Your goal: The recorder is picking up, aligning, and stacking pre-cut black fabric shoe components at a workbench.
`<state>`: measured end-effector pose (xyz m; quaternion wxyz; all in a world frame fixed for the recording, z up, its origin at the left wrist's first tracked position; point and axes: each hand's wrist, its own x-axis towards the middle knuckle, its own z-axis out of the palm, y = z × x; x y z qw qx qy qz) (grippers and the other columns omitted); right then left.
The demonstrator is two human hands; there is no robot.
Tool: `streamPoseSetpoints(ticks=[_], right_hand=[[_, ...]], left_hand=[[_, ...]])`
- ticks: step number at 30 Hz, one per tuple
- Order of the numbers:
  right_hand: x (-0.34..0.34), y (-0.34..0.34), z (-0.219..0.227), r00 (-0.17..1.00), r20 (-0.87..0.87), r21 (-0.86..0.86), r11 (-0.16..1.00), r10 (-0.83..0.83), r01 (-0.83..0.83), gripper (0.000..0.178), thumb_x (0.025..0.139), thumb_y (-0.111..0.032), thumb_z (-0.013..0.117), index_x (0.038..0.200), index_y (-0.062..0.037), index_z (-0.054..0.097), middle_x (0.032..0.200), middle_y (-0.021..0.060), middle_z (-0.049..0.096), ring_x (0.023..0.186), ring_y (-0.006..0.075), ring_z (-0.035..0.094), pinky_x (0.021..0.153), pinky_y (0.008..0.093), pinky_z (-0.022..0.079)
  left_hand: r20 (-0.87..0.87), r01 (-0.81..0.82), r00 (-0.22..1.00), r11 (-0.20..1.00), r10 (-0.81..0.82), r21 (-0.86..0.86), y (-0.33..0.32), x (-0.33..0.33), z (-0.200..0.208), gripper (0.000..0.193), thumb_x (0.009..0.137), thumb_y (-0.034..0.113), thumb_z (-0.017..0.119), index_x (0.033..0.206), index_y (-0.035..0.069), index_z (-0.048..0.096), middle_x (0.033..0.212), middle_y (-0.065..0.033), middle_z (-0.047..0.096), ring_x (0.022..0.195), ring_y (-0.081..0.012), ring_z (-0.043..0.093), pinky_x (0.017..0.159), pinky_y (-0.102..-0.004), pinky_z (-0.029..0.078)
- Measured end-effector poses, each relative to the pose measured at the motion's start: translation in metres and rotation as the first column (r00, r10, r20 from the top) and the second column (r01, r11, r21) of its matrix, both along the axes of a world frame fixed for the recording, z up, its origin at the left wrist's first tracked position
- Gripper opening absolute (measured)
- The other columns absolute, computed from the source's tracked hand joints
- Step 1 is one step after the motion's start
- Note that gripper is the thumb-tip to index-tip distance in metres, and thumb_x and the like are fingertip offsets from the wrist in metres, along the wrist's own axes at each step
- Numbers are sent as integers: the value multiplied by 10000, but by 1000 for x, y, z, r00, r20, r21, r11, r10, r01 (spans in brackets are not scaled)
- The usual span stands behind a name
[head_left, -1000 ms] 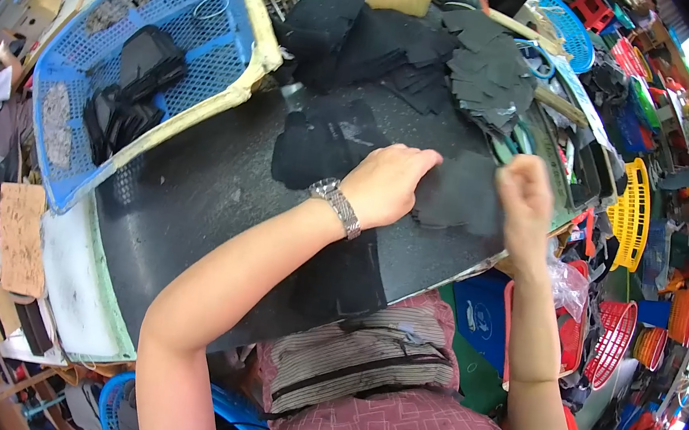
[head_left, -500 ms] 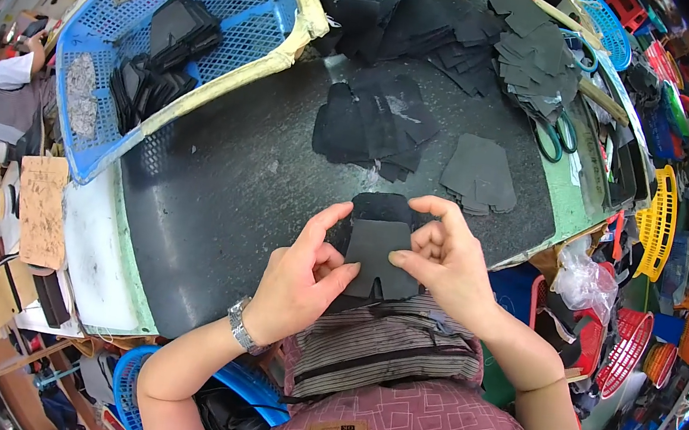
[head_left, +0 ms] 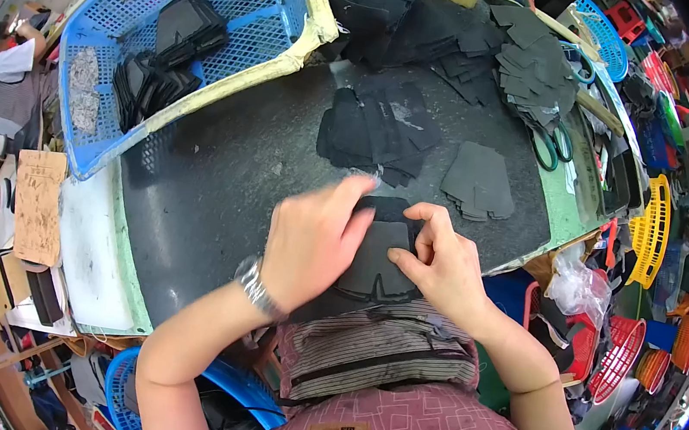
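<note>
The right hand [head_left: 451, 268] is narrow: its thumb lies on the face of a dark grey, trapezoid sheet piece [head_left: 378, 254] with a notched near edge, and its fingers curl by the right side. Whether they pinch firmly, I cannot tell. The left hand [head_left: 310, 241] is blurred, thumb and forefinger near the piece's far left corner; its hold cannot be told. The piece lies between the hands, over a black, flat sheet piece [head_left: 387, 207] that shows past its far edge.

To do this well, I would judge, let the right thumb anchor lightly, square the side edges together, and press flat from the middle outward so no corner curls.

Just beyond the grip is a loose pile of matt black sheet pieces [head_left: 373, 132]; beyond it to the right, a fanned stack of dark grey trapezoid pieces [head_left: 479, 181]. Farther right lie green-handled scissors [head_left: 549, 151], well apart from the fingers.
</note>
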<state>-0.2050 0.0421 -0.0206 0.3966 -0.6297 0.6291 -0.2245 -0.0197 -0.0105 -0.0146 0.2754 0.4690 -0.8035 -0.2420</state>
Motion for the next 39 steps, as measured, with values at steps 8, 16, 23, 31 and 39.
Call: streamPoseSetpoints(ticks=[8, 16, 23, 31, 39], right_hand=[[-13, -43, -10, 977, -213, -637, 754, 27, -160, 288, 761, -132, 685, 1018, -52, 583, 975, 91, 617, 903, 260, 580, 767, 372, 469], [-51, -79, -18, 968, -222, -565, 793, 119, -227, 294, 751, -125, 672, 1022, -32, 606, 1126, 116, 597, 1074, 292, 555, 910, 383, 456], [-105, -63, -16, 792, -601, -516, 808, -104, -285, 411, 764, -299, 691, 1087, -54, 620, 1209, 132, 542, 1118, 312, 504, 944, 404, 409], [-89, -43, -29, 978, -209, -589, 798, 1, -127, 204, 690, -10, 691, 854, -42, 575, 938, 72, 604, 861, 227, 602, 782, 304, 467], [-99, -30, 10, 654, 711, 34, 941, -260, 337, 232, 831, -29, 643, 1061, -23, 672, 876, 23, 654, 795, 88, 591, 753, 248, 474]], left_hand=[[75, 155, 988, 932, -138, -328, -76, -29, -22, 183, 742, 53, 671, 925, 41, 660, 786, -115, 636, 722, -283, 623, 710, -354, 512], [181, 520, 854, 774, -489, -363, 14, 25, 20, 240, 701, 71, 639, 932, 10, 647, 979, -133, 658, 910, -275, 641, 788, -374, 545], [31, 442, 895, 877, -445, -190, 25, 12, 22, 305, 680, 88, 734, 966, 31, 646, 1045, -136, 635, 918, -298, 618, 785, -388, 521], [-229, 275, 914, 927, -335, -257, -39, -67, 2, 270, 776, 31, 671, 1043, 33, 632, 1069, -133, 626, 919, -284, 626, 782, -341, 514], [-446, 166, 893, 967, -64, 194, -7, -20, 9, 269, 832, 89, 661, 1090, 31, 611, 1027, -85, 627, 843, -130, 611, 723, -261, 510]])
